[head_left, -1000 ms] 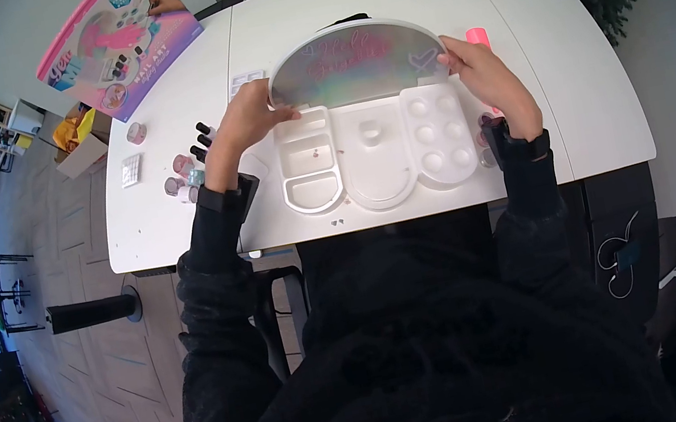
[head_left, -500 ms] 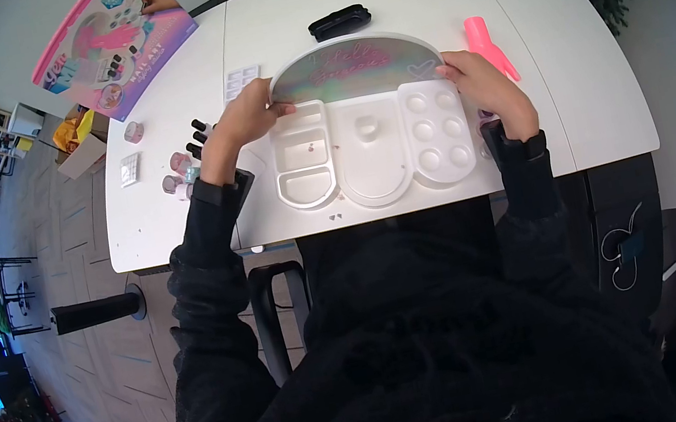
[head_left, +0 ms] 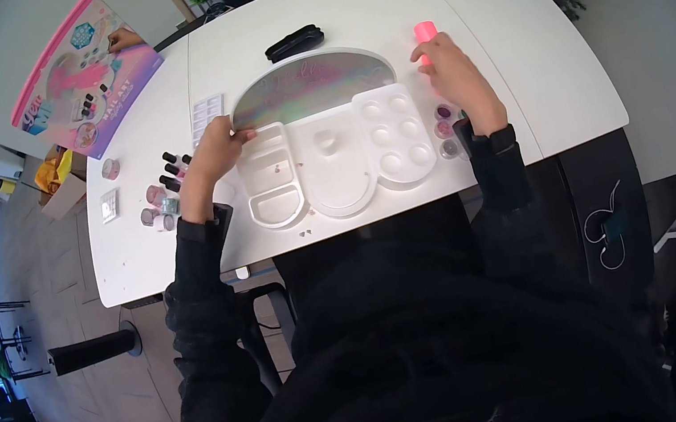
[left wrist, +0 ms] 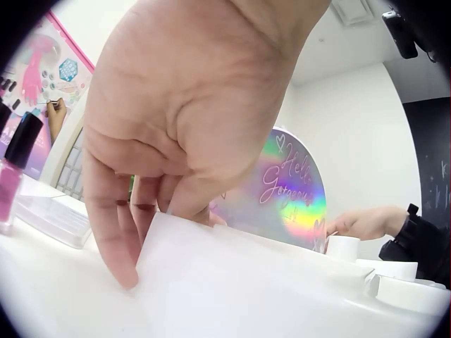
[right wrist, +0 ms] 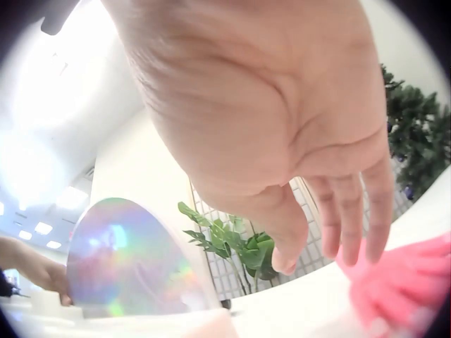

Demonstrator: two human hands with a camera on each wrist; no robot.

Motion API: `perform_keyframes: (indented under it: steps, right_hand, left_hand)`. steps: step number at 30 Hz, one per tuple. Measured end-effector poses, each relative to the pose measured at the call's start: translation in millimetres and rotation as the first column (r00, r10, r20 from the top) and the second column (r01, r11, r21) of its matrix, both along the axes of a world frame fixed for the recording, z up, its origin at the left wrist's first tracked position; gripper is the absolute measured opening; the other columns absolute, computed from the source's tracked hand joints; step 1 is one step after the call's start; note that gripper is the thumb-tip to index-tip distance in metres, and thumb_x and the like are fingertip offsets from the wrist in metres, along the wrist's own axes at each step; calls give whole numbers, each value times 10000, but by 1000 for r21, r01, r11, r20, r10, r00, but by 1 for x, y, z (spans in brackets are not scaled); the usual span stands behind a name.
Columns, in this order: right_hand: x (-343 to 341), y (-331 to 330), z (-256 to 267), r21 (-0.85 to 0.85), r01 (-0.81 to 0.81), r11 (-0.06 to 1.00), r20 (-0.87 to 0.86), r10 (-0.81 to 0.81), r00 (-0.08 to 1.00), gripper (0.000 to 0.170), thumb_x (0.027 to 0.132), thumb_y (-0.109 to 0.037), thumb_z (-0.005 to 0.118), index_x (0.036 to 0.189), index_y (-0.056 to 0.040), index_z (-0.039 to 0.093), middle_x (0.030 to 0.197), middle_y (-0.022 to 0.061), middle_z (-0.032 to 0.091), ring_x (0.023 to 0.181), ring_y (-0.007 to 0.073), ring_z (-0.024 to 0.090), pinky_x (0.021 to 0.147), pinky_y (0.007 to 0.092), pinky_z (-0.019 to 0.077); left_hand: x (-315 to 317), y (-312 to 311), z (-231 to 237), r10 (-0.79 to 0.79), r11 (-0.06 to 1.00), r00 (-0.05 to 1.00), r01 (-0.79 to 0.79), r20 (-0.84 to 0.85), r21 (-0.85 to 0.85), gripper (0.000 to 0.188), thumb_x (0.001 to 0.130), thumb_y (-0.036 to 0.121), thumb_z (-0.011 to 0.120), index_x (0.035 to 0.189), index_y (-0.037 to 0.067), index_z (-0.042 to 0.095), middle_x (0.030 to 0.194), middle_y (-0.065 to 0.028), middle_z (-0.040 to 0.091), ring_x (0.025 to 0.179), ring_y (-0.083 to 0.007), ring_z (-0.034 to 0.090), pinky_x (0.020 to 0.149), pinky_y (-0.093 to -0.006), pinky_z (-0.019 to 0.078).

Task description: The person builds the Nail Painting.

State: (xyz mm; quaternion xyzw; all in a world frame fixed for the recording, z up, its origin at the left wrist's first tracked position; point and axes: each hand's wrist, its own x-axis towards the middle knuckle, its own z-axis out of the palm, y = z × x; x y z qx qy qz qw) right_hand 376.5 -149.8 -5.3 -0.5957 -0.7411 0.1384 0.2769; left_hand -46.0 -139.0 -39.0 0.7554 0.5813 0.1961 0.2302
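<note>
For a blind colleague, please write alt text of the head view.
A person's left hand holds the far left corner of a white tray with a shiny panel; the right hand partly hides a pink model hand. Black-capped bottles stand left.

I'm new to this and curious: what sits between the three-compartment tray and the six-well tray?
A white middle section bearing a small raised white piece, seen in the head view.
</note>
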Motion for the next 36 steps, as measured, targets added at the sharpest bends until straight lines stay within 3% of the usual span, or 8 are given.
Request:
perform_keyframes:
  steps: [2,4,13,18,23,32,34,36]
  right_hand:
    - [9,4,-2,-32,119,992,-27,-120,992,157,930,-19,668,1085,-4,675,1157,193,631,1058,400,696,932,465,571]
    - [27,15,-16,-157,313,937,219,-276,936,215,891,-57,726,1097,-30,671,1233,210,608,1056,403,699,919,484,589]
    - [57,35,-34,-104,285,953,276,-248,928,547,687,-88,949,1109,45,626,1182,274,662,1124,459,680,875,510,606]
    - [41,34,-19,-202,366,909,253,-312,916,815,675,-87,929,1336,120,500,1285,341,604,1151,506,664,910,498,623]
    - [41,41,-33,-134,362,922,302,-310,901,805,641,-83,921,1310,131,528,1288,336,579,1122,498,671,906,483,626]
    - [42,50,-18,-93,370,924,234,-341,911,628,613,-63,921,1152,119,655,1184,292,630,1081,411,726,827,447,639]
    - [49,54,-12,-259,208,943,62,-199,978,550,637,-66,901,1110,117,689,1051,262,676,980,377,755,761,424,629]
    - [52,50,-12,-151,192,970,75,-182,980,516,654,-64,885,1104,104,698,995,251,683,928,362,757,730,407,621]
  left_hand:
    - [1,1,4,33,999,999,-33,20,6,388,937,245,809,934,-123,684,843,-339,662,783,-457,675,712,-486,495]
    - [4,5,6,94,995,989,-96,-111,-13,382,927,235,820,918,-124,689,820,-337,660,750,-449,668,700,-485,492]
    - [18,17,11,90,990,987,-74,-130,122,394,890,248,850,857,-119,711,837,-348,675,806,-478,720,695,-497,540]
    - [20,27,10,92,990,962,-62,-257,125,388,884,256,846,920,-111,725,882,-337,700,844,-484,724,729,-529,549]
    - [31,-10,43,261,929,936,-177,-236,326,475,919,255,803,1267,-25,643,1004,-277,741,920,-487,717,786,-549,565]
    - [57,-80,114,237,873,969,-182,-67,452,325,939,192,749,1243,84,711,1070,-144,786,942,-375,745,801,-481,578]
    - [68,-90,113,167,865,983,-111,-73,490,284,929,179,753,1192,75,732,1039,-136,790,899,-367,747,777,-475,579]
    - [77,-92,109,130,882,988,-75,-87,466,273,925,175,756,1176,70,737,1028,-132,791,893,-366,746,769,-473,578]
